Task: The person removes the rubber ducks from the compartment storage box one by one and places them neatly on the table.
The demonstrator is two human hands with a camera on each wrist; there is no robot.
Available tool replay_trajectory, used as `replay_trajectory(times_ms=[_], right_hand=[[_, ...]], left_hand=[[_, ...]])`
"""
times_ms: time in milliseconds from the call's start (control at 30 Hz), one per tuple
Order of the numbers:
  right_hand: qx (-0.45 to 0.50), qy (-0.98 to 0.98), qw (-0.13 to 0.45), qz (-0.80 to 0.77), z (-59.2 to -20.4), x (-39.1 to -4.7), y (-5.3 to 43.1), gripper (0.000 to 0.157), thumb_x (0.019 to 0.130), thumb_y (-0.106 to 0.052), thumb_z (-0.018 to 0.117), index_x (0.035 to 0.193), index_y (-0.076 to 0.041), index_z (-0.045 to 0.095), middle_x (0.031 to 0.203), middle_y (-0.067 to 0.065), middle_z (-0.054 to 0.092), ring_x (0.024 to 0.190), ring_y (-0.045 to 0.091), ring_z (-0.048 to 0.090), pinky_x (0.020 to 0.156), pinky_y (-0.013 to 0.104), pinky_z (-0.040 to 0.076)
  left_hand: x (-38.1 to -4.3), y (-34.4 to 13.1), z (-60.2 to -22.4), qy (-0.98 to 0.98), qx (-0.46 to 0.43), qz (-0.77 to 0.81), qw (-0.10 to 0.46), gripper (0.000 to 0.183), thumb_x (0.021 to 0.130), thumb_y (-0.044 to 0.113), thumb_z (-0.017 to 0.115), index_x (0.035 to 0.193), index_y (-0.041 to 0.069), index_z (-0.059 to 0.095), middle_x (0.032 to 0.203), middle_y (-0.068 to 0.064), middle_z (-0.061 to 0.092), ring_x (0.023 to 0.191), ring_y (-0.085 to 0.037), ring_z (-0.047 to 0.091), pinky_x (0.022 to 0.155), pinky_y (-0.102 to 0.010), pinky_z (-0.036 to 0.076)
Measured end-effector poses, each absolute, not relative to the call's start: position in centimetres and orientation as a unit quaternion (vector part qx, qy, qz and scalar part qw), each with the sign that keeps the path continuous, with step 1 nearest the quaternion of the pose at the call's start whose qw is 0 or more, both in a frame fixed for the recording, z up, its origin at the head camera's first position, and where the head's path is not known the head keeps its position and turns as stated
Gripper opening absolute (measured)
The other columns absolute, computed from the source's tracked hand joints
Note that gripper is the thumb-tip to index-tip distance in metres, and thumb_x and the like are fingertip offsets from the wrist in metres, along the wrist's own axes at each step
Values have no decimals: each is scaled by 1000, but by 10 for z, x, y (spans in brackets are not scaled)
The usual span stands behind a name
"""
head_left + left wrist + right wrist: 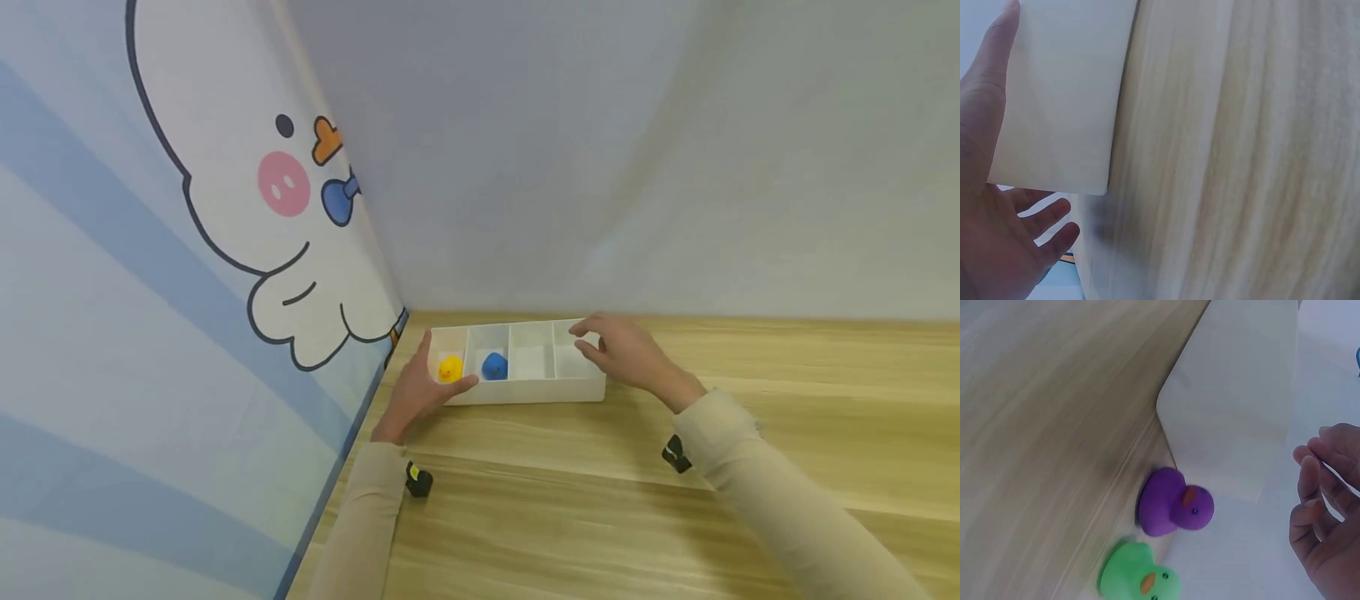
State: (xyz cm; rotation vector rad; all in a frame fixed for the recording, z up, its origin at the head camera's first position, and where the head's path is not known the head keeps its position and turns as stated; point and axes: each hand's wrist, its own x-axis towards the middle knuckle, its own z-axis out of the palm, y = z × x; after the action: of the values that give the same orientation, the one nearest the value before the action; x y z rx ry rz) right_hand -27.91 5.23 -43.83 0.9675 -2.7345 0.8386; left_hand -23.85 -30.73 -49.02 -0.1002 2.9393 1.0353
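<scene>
Tray (536,392), smooth and white on grained wood (540,475), holds a yellow duck (450,368) leftmost, blue duck (495,366) next; our relaxed left hand (422,385) touches that end; our loose right hand (628,352) hovers opposite, empty.

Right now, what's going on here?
A person's left hand rests against the left end of a white divided box; the right hand hovers over its right end, holding nothing visible. A yellow duck and blue duck sit in its two left compartments; a purple duck and green duck are on the table.
</scene>
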Motion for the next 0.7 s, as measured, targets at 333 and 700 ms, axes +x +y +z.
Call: replay_trajectory(times_ms=[333, 700], right_hand=[[327, -899, 44, 287, -438, -280, 33, 28, 101, -18, 63, 123, -3, 71, 122, 14, 73, 81, 22, 68, 76, 43, 58], [349, -891, 38, 289, -439, -280, 15, 28, 101, -17, 64, 122, -1, 71, 120, 15, 75, 84, 24, 70, 79, 42, 59]], left_hand=[[-240, -306, -492, 935, -37, 352, 25, 132, 74, 76, 74, 165, 27, -7, 169, -19, 25, 151, -43, 37, 121, -61, 35], [-240, -308, -497, 933, -50, 354, 29, 131, 74, 76, 75, 165, 31, -9, 167, -22, 30, 149, -44, 40, 120, -62, 36]])
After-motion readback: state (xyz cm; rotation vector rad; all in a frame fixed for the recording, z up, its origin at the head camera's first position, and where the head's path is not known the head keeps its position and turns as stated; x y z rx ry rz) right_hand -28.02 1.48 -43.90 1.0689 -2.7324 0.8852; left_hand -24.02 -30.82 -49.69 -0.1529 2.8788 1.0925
